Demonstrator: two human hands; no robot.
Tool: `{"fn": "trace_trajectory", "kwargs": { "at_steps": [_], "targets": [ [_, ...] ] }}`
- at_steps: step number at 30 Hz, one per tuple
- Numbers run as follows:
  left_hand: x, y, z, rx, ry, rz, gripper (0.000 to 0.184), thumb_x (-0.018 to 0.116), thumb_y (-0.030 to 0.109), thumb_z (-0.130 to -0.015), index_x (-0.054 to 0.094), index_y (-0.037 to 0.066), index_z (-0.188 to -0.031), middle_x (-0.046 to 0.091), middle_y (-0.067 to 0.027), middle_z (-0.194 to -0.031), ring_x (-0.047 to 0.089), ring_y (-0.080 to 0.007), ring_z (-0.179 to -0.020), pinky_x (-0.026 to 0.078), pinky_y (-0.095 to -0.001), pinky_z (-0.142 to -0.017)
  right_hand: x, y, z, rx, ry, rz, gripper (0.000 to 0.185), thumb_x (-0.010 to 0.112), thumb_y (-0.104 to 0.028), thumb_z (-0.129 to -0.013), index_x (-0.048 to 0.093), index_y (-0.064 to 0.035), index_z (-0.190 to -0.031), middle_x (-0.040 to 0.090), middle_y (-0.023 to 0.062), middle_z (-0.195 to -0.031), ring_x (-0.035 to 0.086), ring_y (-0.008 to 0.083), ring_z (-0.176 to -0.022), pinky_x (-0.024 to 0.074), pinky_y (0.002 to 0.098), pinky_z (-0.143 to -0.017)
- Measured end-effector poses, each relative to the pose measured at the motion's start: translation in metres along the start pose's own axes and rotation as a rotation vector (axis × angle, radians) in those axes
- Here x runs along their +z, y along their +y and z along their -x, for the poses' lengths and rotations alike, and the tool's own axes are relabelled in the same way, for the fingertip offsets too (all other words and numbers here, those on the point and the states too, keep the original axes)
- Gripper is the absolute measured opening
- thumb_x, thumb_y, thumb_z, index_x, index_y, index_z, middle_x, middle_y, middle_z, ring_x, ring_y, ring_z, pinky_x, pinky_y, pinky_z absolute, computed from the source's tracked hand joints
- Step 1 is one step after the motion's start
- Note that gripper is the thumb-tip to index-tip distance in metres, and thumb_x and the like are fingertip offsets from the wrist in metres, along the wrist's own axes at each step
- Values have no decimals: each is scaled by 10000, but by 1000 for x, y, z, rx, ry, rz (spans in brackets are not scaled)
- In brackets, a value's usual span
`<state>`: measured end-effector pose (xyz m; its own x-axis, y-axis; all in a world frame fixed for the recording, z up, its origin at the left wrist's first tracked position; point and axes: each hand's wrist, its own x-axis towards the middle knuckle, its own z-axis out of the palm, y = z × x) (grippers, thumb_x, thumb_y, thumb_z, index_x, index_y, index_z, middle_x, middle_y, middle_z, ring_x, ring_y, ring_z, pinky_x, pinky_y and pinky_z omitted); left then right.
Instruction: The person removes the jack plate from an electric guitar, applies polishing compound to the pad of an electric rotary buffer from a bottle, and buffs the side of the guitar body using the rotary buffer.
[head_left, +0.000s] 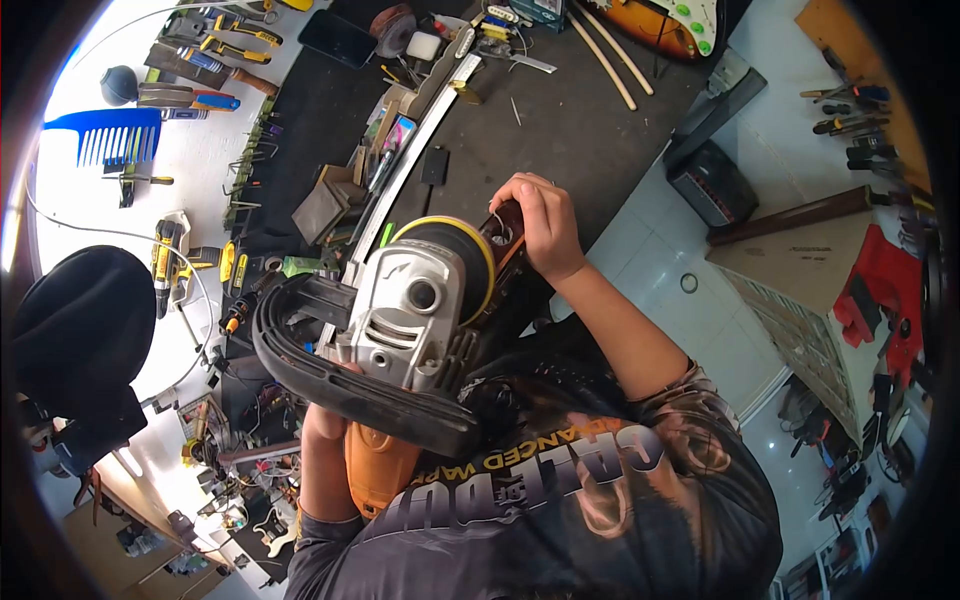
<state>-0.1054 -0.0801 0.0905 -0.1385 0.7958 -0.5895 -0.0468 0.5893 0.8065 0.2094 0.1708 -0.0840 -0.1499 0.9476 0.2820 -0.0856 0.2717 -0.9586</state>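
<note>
A power polisher [412, 300] with a silver head, a black loop guard and an orange body lies across the front of my torso. My left hand [326, 424] is wrapped round it from below, mostly hidden by the guard. The yellow-rimmed round pad [478, 262] faces right. Beside that pad, my right hand [541, 222] grips the upper end of a glossy dark reddish-brown piece [509, 232], fingers bent over its edge. The pad and the piece appear very close; whether they touch I cannot tell. The lower part of the piece is hidden.
On the dark workbench [560, 140] lie a long metal straightedge [415, 150], two wooden sticks [612, 55], a phone [338, 39] and a sunburst guitar body [650, 25]. Tools hang on the left wall. A black box [712, 184] stands on the floor at right, near a large carton [800, 265].
</note>
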Motion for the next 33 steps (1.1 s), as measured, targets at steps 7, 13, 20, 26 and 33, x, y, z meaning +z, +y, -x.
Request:
{"fn": "trace_trajectory", "kwargs": {
  "at_steps": [7, 13, 20, 26, 33],
  "targets": [
    [-34, -14, -8, 83, -116, 142, 577, 681, 552, -1108, 746, 14, -1307, 806, -107, -1248, 756, -216, -1105, 595, -395, -979, 0, 5, 5, 56, -11, -15, 499, 398, -216, -1145, 737, 21, -867, 727, 175, -859, 703, 347, -813, 539, 448, -798],
    [-74, -63, 2, 83, 93, 95, 613, 603, 640, -1142, 703, 60, -1314, 798, -114, -1252, 760, -248, -1116, 610, -440, -999, 10, 4, -4, 50, 5, 26, 514, 394, -232, -1151, 747, 31, -885, 731, 167, -868, 701, 325, -807, 533, 419, -783],
    [-83, -82, -35, 94, -183, 77, 721, 678, 723, -1070, 670, 29, -1264, 727, 1, -1068, 670, -123, -947, 550, -313, -821, 5, 5, 2, 100, -7, -9, 531, 399, -269, -1153, 744, 34, -886, 708, 144, -841, 666, 250, -758, 504, 391, -737],
    [-47, -65, -44, 100, -98, -36, 709, 673, 686, -1076, 673, 12, -1295, 708, 27, -1015, 644, -95, -921, 535, -292, -803, 3, 6, 5, 91, -3, -40, 533, 402, -280, -1148, 740, 32, -878, 700, 141, -838, 657, 240, -755, 498, 385, -739],
    [-56, -65, -54, 73, -205, 0, 645, 696, 622, -1088, 720, 9, -1285, 759, -10, -1036, 696, -130, -970, 565, -323, -845, 1, 5, 9, 96, 13, -50, 538, 401, -282, -1149, 736, 39, -877, 700, 138, -840, 655, 236, -759, 499, 379, -745]
  ]
}}
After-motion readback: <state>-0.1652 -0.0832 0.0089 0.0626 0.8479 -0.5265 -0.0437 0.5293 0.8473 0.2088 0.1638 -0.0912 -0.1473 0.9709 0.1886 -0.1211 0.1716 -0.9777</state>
